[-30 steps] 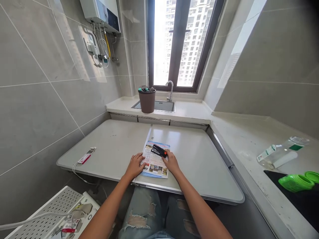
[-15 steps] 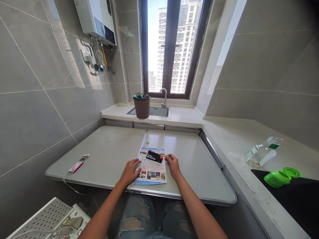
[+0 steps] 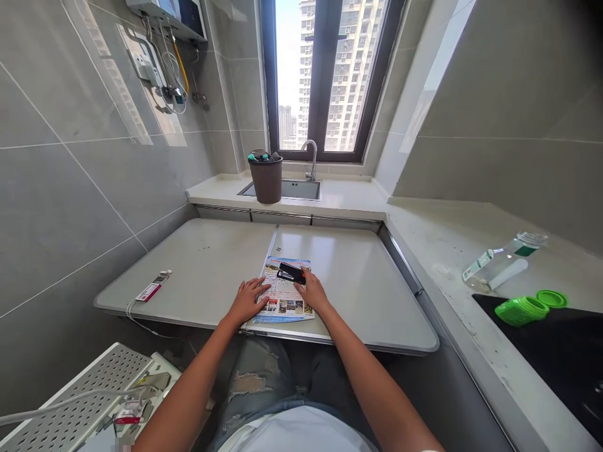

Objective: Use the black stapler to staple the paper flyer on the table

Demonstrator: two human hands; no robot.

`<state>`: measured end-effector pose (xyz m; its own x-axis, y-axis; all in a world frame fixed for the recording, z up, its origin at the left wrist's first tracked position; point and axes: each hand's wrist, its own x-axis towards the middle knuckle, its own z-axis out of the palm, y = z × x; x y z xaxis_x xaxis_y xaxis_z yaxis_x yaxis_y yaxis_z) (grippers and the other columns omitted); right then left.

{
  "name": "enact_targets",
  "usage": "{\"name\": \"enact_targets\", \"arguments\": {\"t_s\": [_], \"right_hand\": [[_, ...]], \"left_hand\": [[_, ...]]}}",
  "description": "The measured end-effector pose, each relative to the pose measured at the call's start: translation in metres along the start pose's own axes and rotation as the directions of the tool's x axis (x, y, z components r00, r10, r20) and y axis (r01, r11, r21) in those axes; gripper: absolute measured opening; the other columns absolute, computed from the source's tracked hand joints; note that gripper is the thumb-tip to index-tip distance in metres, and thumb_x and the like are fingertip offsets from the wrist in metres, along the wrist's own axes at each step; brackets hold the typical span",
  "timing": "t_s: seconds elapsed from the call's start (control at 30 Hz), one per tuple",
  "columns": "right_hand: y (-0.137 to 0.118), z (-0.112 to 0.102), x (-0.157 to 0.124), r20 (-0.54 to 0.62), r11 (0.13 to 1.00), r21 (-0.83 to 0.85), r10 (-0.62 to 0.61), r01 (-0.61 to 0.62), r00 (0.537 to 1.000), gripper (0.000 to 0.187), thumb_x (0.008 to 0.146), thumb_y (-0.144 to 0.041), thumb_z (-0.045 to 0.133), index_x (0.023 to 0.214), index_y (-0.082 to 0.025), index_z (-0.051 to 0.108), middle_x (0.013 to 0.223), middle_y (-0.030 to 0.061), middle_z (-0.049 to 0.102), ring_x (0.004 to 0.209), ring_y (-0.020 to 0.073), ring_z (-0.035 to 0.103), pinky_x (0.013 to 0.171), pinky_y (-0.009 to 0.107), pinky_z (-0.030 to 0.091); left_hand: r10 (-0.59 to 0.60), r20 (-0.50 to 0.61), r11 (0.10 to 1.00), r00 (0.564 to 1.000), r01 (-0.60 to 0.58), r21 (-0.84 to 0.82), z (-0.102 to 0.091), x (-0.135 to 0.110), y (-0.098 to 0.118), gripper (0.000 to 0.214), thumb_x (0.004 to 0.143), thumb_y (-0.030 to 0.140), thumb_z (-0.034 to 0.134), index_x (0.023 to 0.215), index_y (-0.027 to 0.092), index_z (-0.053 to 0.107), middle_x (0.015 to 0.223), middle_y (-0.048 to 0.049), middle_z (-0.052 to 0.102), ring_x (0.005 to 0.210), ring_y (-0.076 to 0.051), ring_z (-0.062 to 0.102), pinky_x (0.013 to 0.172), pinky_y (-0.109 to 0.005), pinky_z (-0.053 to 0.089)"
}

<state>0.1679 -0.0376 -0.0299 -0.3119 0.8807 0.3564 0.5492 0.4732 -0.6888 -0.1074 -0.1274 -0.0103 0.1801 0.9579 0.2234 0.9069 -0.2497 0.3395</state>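
A colour-printed leaflet (image 3: 282, 302) lies on the pale table (image 3: 367, 295) near its front edge. A black stapler (image 3: 289, 272) with an orange end rests across the leaflet's upper part. My left hand (image 3: 249, 299) lies flat and open on the leaflet's left edge, fingers spread. My right hand (image 3: 312, 290) is at the leaflet's right side, with its fingertips closed over the stapler's right end. The stapler stays down on the paper.
A red-and-white gadget on a white cable (image 3: 149, 290) lies at the table's left. Behind are a brown bin (image 3: 266, 181), sink (image 3: 301, 188) and tap (image 3: 311, 160). On the right counter lie a clear bottle (image 3: 502, 263), green lids (image 3: 521, 309) and a black hob (image 3: 556, 358). A perforated white rack (image 3: 70, 402) stands lower left.
My right hand had drawn back to the leaflet's right edge and has now returned onto the stapler's end. The view has shifted and tilted down; my left hand has stayed on the leaflet.
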Motion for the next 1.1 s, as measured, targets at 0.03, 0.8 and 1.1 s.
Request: {"name": "enact_targets", "arguments": {"t_s": [0.03,0.8,1.1], "right_hand": [[-0.002,0.000,0.000,0.007,0.999,-0.038,0.013,-0.013,1.000,0.055,0.095,-0.031,0.060,0.147,-0.021,0.047,0.138,0.0136,0.063,0.127,0.0284,0.058,0.111,0.046,0.042],[0.047,-0.099,-0.045,-0.078,0.988,-0.154,0.011,-0.023,0.997,0.045,0.084,-0.015,0.067,0.128,-0.019,0.064,0.129,0.0123,0.069,0.121,0.0293,0.061,0.102,0.044,0.046],[0.055,-0.108,-0.048,-0.138,0.990,0.071,0.132,-0.123,0.982,0.041,0.079,-0.022,0.077,0.119,-0.028,0.076,0.124,0.0044,0.075,0.117,0.0278,0.070,0.106,0.044,0.051]], "left_hand": [[0.011,0.012,1.000,1.000,-0.011,-0.003,-0.001,0.000,0.000,0.044,0.098,0.044,0.055,0.142,0.038,0.061,0.159,-0.0025,0.049,0.147,-0.033,0.043,0.123,-0.066,0.022],[0.189,-0.031,0.982,0.981,-0.190,-0.022,0.040,0.049,0.089,0.032,0.100,0.027,0.051,0.130,0.024,0.063,0.141,-0.0088,0.063,0.131,-0.029,0.055,0.115,-0.052,0.041],[0.133,-0.047,0.991,0.990,-0.133,-0.003,0.051,0.051,0.093,0.045,0.100,0.035,0.054,0.143,0.021,0.057,0.128,-0.0118,0.063,0.123,-0.029,0.055,0.114,-0.051,0.039]]}}
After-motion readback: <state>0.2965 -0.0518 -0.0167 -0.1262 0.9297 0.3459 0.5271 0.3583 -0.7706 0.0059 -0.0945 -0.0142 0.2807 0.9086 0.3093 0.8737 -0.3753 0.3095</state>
